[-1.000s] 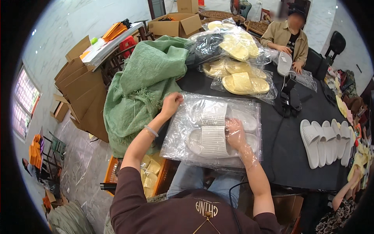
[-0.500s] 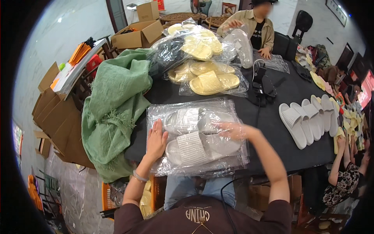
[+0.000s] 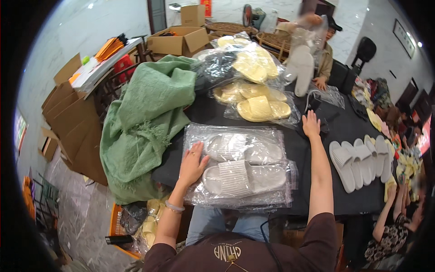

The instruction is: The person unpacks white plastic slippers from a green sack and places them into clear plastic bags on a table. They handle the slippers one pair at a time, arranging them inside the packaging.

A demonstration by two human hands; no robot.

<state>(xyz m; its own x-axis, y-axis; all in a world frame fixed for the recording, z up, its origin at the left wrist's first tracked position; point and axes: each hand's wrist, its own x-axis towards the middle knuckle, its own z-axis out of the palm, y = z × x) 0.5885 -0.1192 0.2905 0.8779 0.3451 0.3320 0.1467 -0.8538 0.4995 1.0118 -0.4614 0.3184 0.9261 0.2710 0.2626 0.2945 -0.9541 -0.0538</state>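
A pair of light grey ribbed slippers (image 3: pixel 234 177) lies side by side in a clear plastic bag (image 3: pixel 235 202) in front of me. My left hand (image 3: pixel 194 163) rests flat on the bag's left side, fingers spread and holding nothing. To the right and farther off, my right hand (image 3: pixel 311 124) is stretched forward over the black cloth, its fingers extended, just short of a dark device with a pale cable (image 3: pixel 313 100). Whether its fingertips touch that device is hard to tell. Bagged yellow slippers (image 3: pixel 263 109) sit beyond the grey pair.
A green woven cloth (image 3: pixel 142 109) drapes over the table's left side. Loose grey slippers (image 3: pixel 360 163) stand in a row at right. Across the table, a person lifts a bagged slipper (image 3: pixel 301 68). An orange crate (image 3: pixel 117 226) is at lower left; cardboard boxes (image 3: pixel 181 41) stand behind.
My right hand has left the bagged slippers and reached forward and right. My left hand stays on the bag. The person opposite has raised the bagged slipper higher. The view has shifted.
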